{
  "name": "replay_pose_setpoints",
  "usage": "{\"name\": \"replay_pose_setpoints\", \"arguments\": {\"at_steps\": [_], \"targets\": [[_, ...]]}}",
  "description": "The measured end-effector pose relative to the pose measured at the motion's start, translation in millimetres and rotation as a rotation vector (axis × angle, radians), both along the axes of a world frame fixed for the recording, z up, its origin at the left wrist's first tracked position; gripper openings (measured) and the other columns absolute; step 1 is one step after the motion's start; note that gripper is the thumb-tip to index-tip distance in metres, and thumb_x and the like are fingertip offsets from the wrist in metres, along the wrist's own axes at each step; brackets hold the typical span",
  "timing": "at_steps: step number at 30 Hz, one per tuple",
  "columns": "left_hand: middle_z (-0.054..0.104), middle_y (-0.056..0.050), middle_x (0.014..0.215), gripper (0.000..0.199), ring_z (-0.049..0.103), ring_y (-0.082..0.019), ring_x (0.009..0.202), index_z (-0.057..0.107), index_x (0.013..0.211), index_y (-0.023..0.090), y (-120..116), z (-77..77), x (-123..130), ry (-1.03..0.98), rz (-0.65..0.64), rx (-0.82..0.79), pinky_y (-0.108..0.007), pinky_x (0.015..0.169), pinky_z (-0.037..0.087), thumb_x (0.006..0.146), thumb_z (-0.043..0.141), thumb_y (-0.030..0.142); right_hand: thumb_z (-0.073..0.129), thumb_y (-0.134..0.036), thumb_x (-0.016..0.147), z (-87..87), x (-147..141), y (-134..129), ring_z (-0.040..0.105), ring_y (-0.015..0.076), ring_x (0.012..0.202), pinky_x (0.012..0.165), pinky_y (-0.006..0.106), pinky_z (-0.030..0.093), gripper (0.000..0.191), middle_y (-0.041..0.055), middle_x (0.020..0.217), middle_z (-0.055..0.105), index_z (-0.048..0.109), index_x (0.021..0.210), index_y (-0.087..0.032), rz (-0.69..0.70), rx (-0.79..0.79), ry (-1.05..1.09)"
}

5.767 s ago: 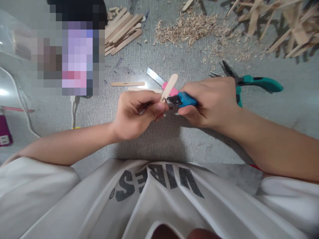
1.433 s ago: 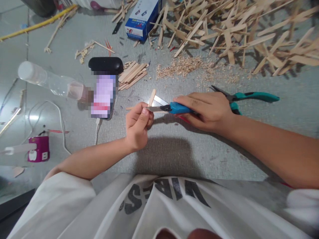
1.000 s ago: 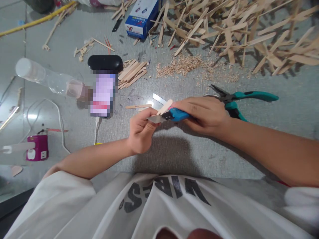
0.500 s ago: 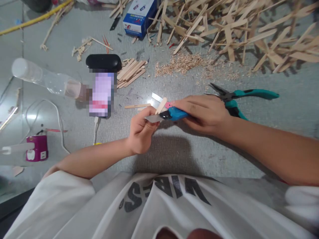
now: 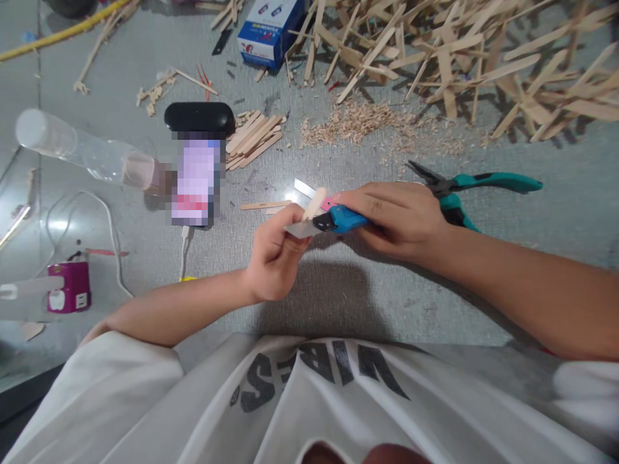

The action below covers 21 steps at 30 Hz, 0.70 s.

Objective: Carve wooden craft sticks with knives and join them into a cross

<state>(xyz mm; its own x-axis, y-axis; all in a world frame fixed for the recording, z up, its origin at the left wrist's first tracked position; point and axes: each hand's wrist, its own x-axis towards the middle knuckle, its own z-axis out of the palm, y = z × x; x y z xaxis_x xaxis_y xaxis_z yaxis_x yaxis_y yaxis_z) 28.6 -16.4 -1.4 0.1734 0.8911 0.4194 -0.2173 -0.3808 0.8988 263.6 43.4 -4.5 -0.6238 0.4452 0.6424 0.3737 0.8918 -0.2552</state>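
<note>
My left hand (image 5: 276, 252) is closed on a short wooden stick (image 5: 314, 203), whose rounded end sticks up past the fingers. A blue utility knife (image 5: 347, 220) is in the grip of my right hand (image 5: 401, 219), its blade pointing left and lying over the left fingertips and the base of the stick. Just behind it, a pink cutter (image 5: 331, 200) with a bare blade shows beside the right fingers; whether that hand holds it too, I cannot tell. Thin sticks (image 5: 265, 205) lie behind my left hand.
Teal pliers (image 5: 452, 187) lie beyond my right wrist. Joined sticks (image 5: 449, 64) pile up at the back right, near wood shavings (image 5: 358, 122). Leftward are loose sticks (image 5: 254, 138), a phone (image 5: 195, 180), a black case (image 5: 199, 118), a bottle (image 5: 91, 153) and a blue box (image 5: 271, 32).
The blue knife has shifted very slightly to the right relative to my left hand. Both hands keep their hold. The view has moved a little.
</note>
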Motion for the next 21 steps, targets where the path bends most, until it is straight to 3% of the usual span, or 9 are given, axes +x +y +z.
{"name": "replay_pose_setpoints", "arguments": {"at_steps": [7, 14, 21], "targets": [[0.038, 0.008, 0.063, 0.033, 0.023, -0.005, 0.049, 0.06, 0.088, 0.021, -3.4, 6.1, 8.5, -0.189, 0.08, -0.196, -0.019, 0.048, 0.022, 0.114, 0.063, 0.041, 0.054, -0.043, 0.119, -2.9, 2.4, 5.0, 0.069, 0.0175, 0.072, 0.064, 0.032, 0.048, 0.033, 0.0044, 0.09, 0.078, 0.071, 0.136, -0.021, -0.032, 0.007, -0.039], [0.044, 0.005, 0.066, 0.031, 0.029, -0.006, 0.053, 0.059, 0.088, 0.02, 0.8, 2.0, 4.4, -0.132, -0.075, -0.119, -0.019, 0.05, 0.027, 0.115, 0.061, 0.034, 0.052, -0.038, 0.119, -2.9, 2.8, 2.6, 0.074, 0.0189, 0.079, 0.068, 0.032, 0.053, 0.031, 0.0067, 0.097, 0.081, 0.069, 0.139, -0.021, -0.002, 0.0, -0.045], [0.04, 0.007, 0.064, 0.032, 0.025, -0.005, 0.05, 0.06, 0.086, 0.02, -1.8, 6.3, 7.7, -0.21, 0.032, -0.169, -0.019, 0.047, 0.022, 0.114, 0.062, 0.036, 0.053, -0.04, 0.119, 1.1, 2.6, 6.7, 0.071, 0.017, 0.073, 0.064, 0.03, 0.05, 0.031, 0.0042, 0.091, 0.079, 0.069, 0.138, -0.021, 0.021, -0.014, -0.029]]}}
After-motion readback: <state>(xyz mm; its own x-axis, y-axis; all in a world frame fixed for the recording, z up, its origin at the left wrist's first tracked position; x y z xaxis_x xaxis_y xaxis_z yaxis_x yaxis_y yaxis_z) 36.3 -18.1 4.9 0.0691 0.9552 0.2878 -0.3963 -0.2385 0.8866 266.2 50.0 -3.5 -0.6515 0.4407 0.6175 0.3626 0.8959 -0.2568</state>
